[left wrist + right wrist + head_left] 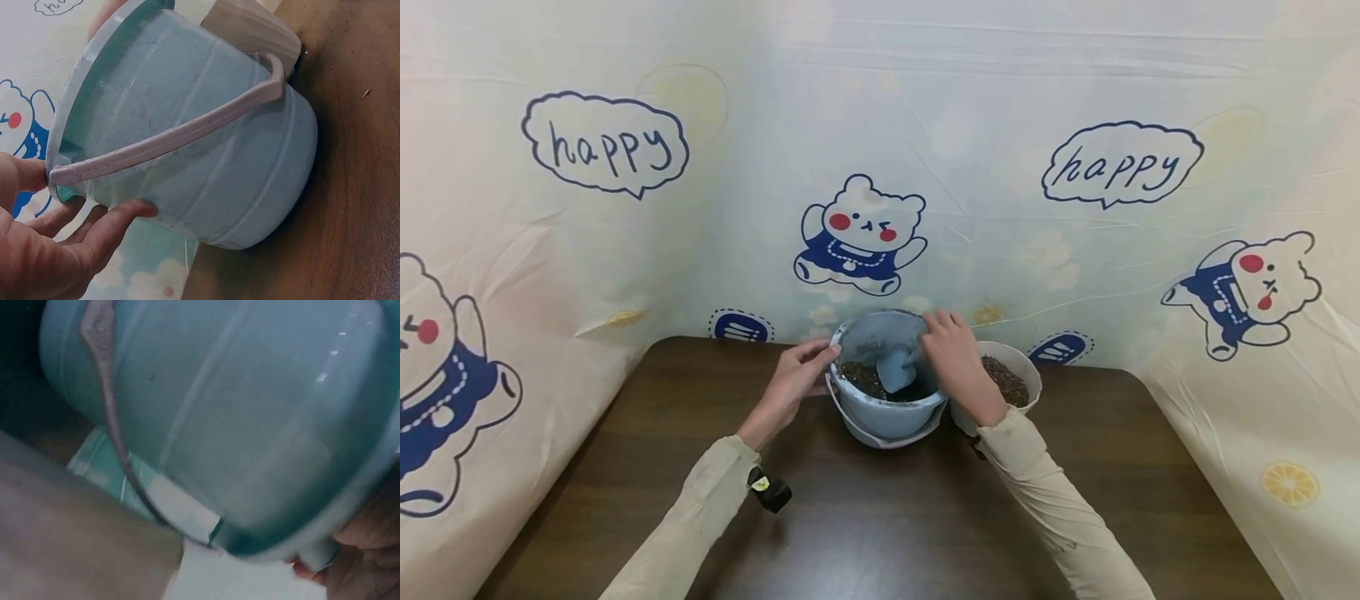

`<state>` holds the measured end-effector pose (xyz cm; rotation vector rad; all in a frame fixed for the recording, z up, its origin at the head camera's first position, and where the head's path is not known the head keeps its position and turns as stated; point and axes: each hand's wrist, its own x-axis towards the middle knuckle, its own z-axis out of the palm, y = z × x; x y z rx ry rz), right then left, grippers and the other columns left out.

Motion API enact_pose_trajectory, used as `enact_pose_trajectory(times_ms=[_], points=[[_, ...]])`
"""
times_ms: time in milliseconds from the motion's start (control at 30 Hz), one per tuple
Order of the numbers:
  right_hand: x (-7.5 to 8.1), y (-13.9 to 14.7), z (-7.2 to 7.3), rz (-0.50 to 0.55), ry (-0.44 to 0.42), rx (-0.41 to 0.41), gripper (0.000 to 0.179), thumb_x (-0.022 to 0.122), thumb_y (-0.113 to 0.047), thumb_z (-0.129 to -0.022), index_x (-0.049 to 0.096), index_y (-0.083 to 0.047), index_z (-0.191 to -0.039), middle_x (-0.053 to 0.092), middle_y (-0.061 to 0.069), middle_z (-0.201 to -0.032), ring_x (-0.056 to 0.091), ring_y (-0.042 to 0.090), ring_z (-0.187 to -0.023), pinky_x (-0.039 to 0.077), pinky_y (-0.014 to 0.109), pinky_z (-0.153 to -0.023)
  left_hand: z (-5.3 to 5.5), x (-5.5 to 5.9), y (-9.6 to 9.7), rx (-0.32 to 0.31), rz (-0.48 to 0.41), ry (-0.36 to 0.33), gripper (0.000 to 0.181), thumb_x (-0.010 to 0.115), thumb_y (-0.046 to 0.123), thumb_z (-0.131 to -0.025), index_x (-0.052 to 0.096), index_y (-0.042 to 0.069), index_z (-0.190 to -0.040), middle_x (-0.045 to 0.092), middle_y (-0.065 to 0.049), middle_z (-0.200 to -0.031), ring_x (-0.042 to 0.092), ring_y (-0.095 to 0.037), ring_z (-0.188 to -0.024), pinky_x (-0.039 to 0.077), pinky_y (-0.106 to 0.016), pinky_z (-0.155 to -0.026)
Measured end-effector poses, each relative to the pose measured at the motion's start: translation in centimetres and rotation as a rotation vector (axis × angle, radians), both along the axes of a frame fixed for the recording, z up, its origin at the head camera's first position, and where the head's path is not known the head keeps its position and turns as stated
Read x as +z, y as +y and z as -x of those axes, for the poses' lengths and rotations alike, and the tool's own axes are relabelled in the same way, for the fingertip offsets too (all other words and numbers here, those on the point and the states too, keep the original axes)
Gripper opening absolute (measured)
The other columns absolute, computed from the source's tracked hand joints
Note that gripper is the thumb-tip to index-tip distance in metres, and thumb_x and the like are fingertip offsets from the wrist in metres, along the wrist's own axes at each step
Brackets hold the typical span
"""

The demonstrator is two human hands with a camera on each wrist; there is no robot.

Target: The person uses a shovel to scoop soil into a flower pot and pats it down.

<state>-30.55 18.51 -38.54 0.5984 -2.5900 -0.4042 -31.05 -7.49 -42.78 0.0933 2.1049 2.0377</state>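
A light blue plastic bucket [891, 421] with dark soil [863, 379] inside stands on the table, its pale carrying handle [169, 137] hanging down. At its left side my left hand [793, 375] grips the rim, thumb at the edge and fingers against the outer wall in the left wrist view. My right hand [958, 358] is over the right rim and holds a small blue shovel [895, 371] by its handle. The blade points down into the bucket at the soil. In the right wrist view the bucket's wall hides most of the right hand [369, 562].
Close on the bucket's right stands a whitish pot [1030, 375] of brown soil, partly behind my right wrist. The brown wooden table [865, 517] ends at a printed cloth backdrop [985, 258]. Crumbs [366, 94] lie on the wood.
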Motion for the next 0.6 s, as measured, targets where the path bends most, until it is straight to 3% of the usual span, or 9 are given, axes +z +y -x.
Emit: enact_pose_trajectory(times_ms=[133, 233, 333, 600], points=[[-0.3, -1.2, 0.7, -0.069, -0.034, -0.091, 0.022, 0.077, -0.004, -0.093, 0.074, -0.012, -0.072, 0.067, 0.009, -0.104, 0.049, 0.027, -0.088, 0.039, 0.035, -0.081, 0.0, 0.0, 0.0, 0.003, 0.004, -0.002, 0.052, 0.059, 0.031, -0.108, 0.053, 0.001, -0.150, 0.055, -0.020, -0.140, 0.061, -0.021, -0.114, 0.064, -0.032, -0.085], [-0.4, -1.7, 1.1, -0.111, -0.031, -0.124, 0.030, 0.076, -0.003, -0.094, 0.070, -0.012, -0.066, 0.065, 0.007, -0.094, 0.042, 0.024, -0.082, 0.032, 0.032, -0.078, 0.0, 0.0, 0.0, 0.009, 0.002, -0.003, 0.052, 0.060, 0.030, -0.108, 0.053, 0.001, -0.150, 0.055, -0.020, -0.139, 0.061, -0.018, -0.110, 0.064, -0.031, -0.083], [-0.7, -1.8, 1.3, -0.110, -0.019, -0.117, 0.038, 0.073, -0.002, -0.096, 0.065, -0.012, -0.060, 0.064, 0.006, -0.088, 0.033, 0.023, -0.077, 0.024, 0.032, -0.076, 0.0, 0.0, 0.1, 0.017, -0.001, 0.000, 0.051, 0.060, 0.030, -0.108, 0.054, 0.001, -0.149, 0.056, -0.020, -0.137, 0.061, -0.015, -0.105, 0.063, -0.028, -0.080], [-1.1, -1.6, 1.7, 0.031, -0.088, -0.007, 0.023, 0.083, -0.012, -0.090, 0.073, -0.009, -0.068, 0.068, 0.009, -0.091, 0.048, 0.028, -0.082, 0.037, 0.036, -0.075, -0.1, 0.0, 0.0, 0.010, 0.003, 0.015, 0.051, 0.060, 0.030, -0.108, 0.054, 0.000, -0.149, 0.057, -0.018, -0.134, 0.061, -0.012, -0.099, 0.063, -0.027, -0.078]])
